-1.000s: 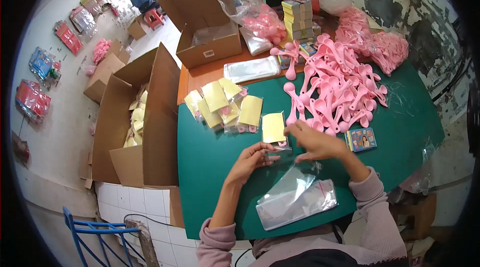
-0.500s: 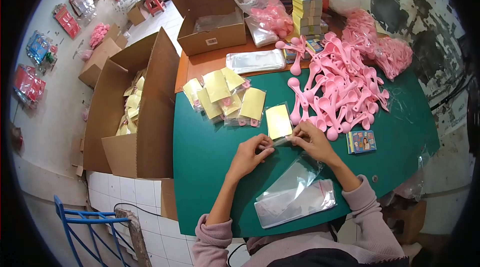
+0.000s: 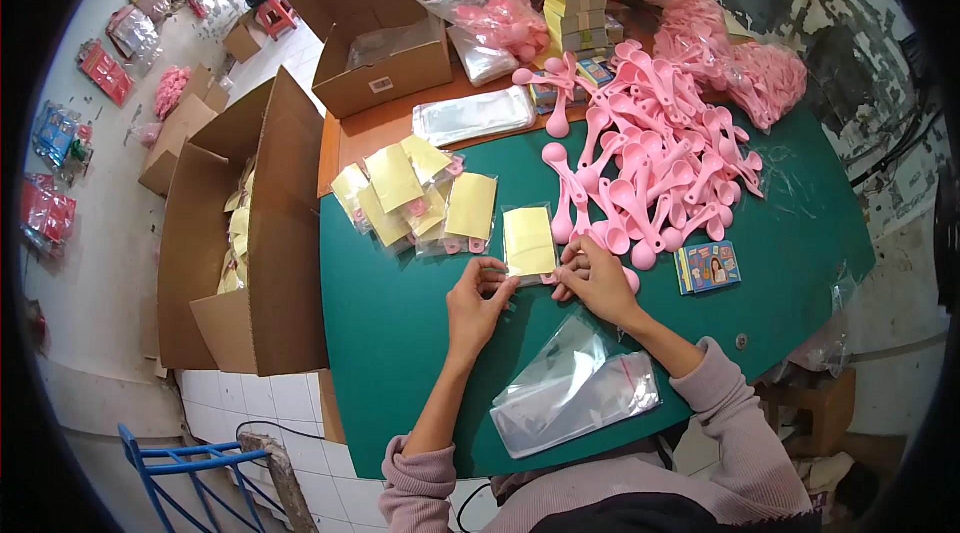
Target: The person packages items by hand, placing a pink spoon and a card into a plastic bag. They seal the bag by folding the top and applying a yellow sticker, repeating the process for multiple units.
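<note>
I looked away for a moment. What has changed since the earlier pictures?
The right hand has come down from the right edge of the yellow packet to its lower right corner; the left hand has moved up to the packet's lower left corner. The clear plastic end below it no longer sticks out. The spoon pile and clear bags look unchanged.
</note>
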{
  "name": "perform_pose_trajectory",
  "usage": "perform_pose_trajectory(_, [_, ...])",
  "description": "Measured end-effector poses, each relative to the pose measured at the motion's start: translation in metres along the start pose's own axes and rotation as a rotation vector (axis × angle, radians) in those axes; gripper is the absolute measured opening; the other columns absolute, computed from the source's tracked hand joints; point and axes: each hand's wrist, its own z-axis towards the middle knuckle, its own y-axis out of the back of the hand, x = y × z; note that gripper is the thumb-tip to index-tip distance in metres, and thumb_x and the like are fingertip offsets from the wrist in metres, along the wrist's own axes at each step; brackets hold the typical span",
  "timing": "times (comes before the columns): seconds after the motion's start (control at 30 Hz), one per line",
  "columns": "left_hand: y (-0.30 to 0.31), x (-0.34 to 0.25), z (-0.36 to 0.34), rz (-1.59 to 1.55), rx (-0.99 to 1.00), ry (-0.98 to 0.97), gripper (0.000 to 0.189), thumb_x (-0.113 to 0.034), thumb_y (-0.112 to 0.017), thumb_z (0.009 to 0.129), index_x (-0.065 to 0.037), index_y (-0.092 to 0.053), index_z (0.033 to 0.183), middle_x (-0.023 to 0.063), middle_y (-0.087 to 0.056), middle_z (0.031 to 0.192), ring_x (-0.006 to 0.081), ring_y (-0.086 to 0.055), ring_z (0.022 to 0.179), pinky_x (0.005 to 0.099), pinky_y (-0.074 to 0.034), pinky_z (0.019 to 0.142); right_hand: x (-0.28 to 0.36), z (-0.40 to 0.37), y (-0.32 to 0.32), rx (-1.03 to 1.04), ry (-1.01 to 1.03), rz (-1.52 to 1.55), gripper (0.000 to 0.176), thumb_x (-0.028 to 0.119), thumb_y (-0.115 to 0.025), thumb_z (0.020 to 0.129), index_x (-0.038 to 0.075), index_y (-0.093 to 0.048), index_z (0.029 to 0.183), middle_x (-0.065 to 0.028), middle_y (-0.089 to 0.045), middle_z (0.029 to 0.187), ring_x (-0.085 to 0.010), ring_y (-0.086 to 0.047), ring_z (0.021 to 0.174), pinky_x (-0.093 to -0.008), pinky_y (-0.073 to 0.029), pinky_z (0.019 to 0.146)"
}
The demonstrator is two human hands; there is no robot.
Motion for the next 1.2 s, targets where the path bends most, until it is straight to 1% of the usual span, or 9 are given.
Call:
perform_pose_trajectory(0.13, [-0.002,0.003,0.001,-0.044,-0.055,0.012,0.014,-0.011,-0.064,0.080,-0.003,-0.054,0.085,0.0023,-0.060,0.074,0.0071,-0.057,0.067,0.0199,-0.045,0.052,0.003,-0.001,-0.001,-0.029,0.015,-0.054,0.014,-0.002,-0.054,0.082,-0.001,-0.040,0.086,-0.0108,-0.057,0.071,-0.0154,-0.063,0.062,-0.0240,-0.052,0.050])
perform_pose_trajectory(0.4, [0.003,0.005,0.002,0.044,0.046,-0.012,0.026,-0.012,-0.061,0.082,-0.006,-0.059,0.106,0.0018,-0.062,0.079,0.0074,-0.055,0.069,0.0195,-0.043,0.056,0.003,-0.001,0.000,0.072,0.036,-0.123,0.033,-0.002,-0.051,0.084,-0.001,-0.045,0.116,-0.0058,-0.056,0.072,-0.0118,-0.061,0.064,-0.0221,-0.051,0.055])
perform_pose_trajectory(0.53, [0.014,-0.005,0.009,0.127,0.018,-0.264,0.033,-0.012,-0.062,0.080,-0.011,-0.059,0.113,0.0042,-0.062,0.094,0.0104,-0.058,0.072,0.0233,-0.047,0.061,0.016,-0.004,0.009,0.110,0.038,-0.141,0.031,0.001,-0.056,0.079,-0.002,-0.049,0.110,-0.0095,-0.059,0.072,-0.0165,-0.061,0.062,-0.0264,-0.050,0.057])
perform_pose_trajectory(0.67, [0.047,-0.026,0.025,0.107,-0.090,-0.167,0.039,-0.015,-0.062,0.080,-0.011,-0.055,0.118,0.0111,-0.060,0.103,0.0174,-0.059,0.078,0.0304,-0.048,0.065,0.025,0.001,0.022,-0.179,0.530,-0.943,0.032,0.010,-0.065,0.072,-0.001,-0.051,0.099,-0.0097,-0.052,0.076,-0.0227,-0.055,0.070,-0.0335,-0.046,0.060])
perform_pose_trajectory(0.73, [0.050,-0.027,0.028,0.858,-0.563,-0.653,0.037,-0.018,-0.062,0.079,-0.009,-0.055,0.115,0.0155,-0.057,0.104,0.0269,-0.059,0.080,0.0381,-0.047,0.066,0.022,0.001,0.020,-0.274,0.624,-1.275,0.029,0.011,-0.066,0.070,0.001,-0.051,0.093,-0.0085,-0.049,0.079,-0.0243,-0.053,0.076,-0.0337,-0.046,0.063])
perform_pose_trajectory(0.87, [-0.015,-0.031,-0.031,0.612,0.103,-0.406,0.027,-0.020,-0.065,0.076,-0.003,-0.052,0.093,0.0162,-0.050,0.093,0.0339,-0.055,0.079,0.0412,-0.046,0.069,0.010,0.004,0.016,-0.312,0.561,-1.415,0.026,0.008,-0.063,0.072,0.001,-0.052,0.094,-0.0101,-0.049,0.079,-0.0252,-0.054,0.077,-0.0326,-0.046,0.065])
perform_pose_trajectory(0.9, [-0.029,-0.017,-0.042,0.663,0.164,-0.404,0.036,-0.018,-0.070,0.072,-0.004,-0.053,0.101,0.0117,-0.051,0.089,0.0251,-0.057,0.079,0.0352,-0.047,0.069,0.013,0.003,0.017,-0.307,0.567,-1.334,0.025,0.007,-0.061,0.073,-0.001,-0.052,0.095,-0.0110,-0.050,0.080,-0.0250,-0.054,0.079,-0.0327,-0.046,0.065])
perform_pose_trajectory(1.03, [-0.039,-0.007,-0.043,0.410,0.343,-0.410,0.049,-0.009,-0.070,0.069,-0.002,-0.049,0.113,0.0090,-0.050,0.084,0.0207,-0.055,0.071,0.0307,-0.047,0.066,0.024,0.000,0.036,-0.227,0.607,-1.010,0.026,0.003,-0.058,0.076,-0.003,-0.053,0.101,-0.0131,-0.053,0.083,-0.0236,-0.056,0.077,-0.0327,-0.047,0.061])
perform_pose_trajectory(1.2, [-0.017,-0.013,-0.032,0.277,0.425,-0.317,0.025,-0.001,-0.057,0.071,-0.003,-0.060,0.096,0.0076,-0.052,0.077,0.0181,-0.053,0.068,0.0290,-0.045,0.065,0.064,-0.014,0.040,-0.227,0.419,-0.626,0.027,0.002,-0.055,0.079,-0.001,-0.053,0.105,-0.0111,-0.054,0.083,-0.0169,-0.056,0.070,-0.0281,-0.047,0.061])
